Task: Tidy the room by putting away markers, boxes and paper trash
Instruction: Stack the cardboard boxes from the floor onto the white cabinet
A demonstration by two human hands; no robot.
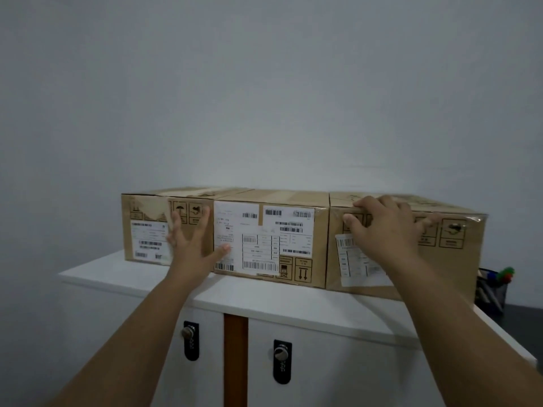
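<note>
Three brown cardboard boxes with white shipping labels stand in a row on top of a white cabinet (264, 295) against the wall. My left hand (192, 245) is spread flat across the front where the left box (144, 227) meets the middle box (273, 239). My right hand (385, 230) lies on the right box (452, 254), fingers curled over its top front edge, thumb on its front face. A black mesh holder of markers (493, 289) stands right of the boxes.
The cabinet has two white doors with black combination locks (191, 340) (282, 361) and a brown strip (235, 359) between them. A plain grey-white wall rises behind the boxes. A dark surface (526, 318) sits at the far right.
</note>
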